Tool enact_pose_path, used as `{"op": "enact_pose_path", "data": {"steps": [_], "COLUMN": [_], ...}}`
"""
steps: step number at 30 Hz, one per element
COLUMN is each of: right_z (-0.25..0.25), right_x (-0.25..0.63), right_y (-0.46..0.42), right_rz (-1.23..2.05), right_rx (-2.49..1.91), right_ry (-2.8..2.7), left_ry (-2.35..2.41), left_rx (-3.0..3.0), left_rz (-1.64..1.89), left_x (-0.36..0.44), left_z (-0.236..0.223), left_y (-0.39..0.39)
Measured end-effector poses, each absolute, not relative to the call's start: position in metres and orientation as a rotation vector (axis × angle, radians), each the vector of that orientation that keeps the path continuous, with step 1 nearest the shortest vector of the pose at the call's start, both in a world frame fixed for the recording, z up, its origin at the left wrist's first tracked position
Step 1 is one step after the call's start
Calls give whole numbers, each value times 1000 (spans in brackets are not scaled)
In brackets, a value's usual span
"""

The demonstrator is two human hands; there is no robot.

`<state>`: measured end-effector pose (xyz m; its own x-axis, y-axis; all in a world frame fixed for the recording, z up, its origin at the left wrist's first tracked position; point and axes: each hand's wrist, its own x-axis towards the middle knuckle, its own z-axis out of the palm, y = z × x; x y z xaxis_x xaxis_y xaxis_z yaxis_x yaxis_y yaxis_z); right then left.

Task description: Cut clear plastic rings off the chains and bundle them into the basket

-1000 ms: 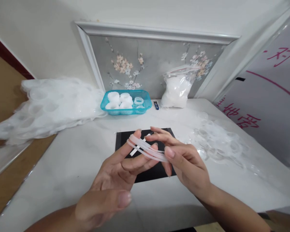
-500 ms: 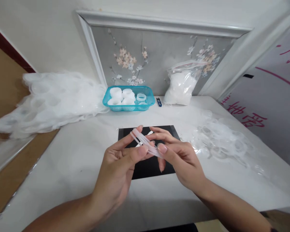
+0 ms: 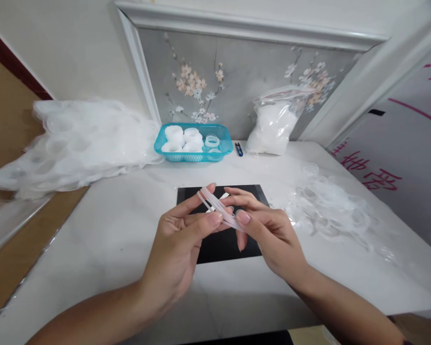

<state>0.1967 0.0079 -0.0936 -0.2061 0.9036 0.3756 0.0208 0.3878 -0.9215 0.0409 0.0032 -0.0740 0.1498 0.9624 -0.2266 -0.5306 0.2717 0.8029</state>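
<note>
Between my two hands is a small bundle of translucent white rings [image 3: 215, 203], tilted and seen mostly edge-on. My left hand [image 3: 181, 239] grips the bundle's left side, with the index finger at its upper end and the thumb pressed against its lower middle. On the other side, my right hand [image 3: 269, 230] pinches the lower right end between thumb and fingers. Below the hands lies a black mat [image 3: 221, 249] with a white mark on it, partly covered by my fingers.
A blue basket [image 3: 194, 157] holds stacks of white rings. Beside it are blue thread snips [image 3: 239, 149] and a zip bag of white pieces [image 3: 271, 127]. Loose clear rings [image 3: 334, 206] spread over the right of the table; a large heap of white ring sheets [image 3: 82, 143] sits at left.
The rings have shifted slightly between my fingers, and the bundle looks a little more spread at its upper end. Both hands keep their grip; the camera view has moved slightly.
</note>
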Motion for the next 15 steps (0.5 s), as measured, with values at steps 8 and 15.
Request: {"op": "enact_pose_path", "data": {"steps": [8,15], "right_z": [-95,-94], "right_x": [198,197], "right_y": [8,9], "right_rz": [1023,1021], "right_rx": [-868,-855], "right_ry": [-1556,-1566], "left_ry": [825,824], "left_rx": [636,630], "left_rz": [1183,1192], "left_x": [40,42], "left_z": [-75,-74], "left_y": [5,5]}}
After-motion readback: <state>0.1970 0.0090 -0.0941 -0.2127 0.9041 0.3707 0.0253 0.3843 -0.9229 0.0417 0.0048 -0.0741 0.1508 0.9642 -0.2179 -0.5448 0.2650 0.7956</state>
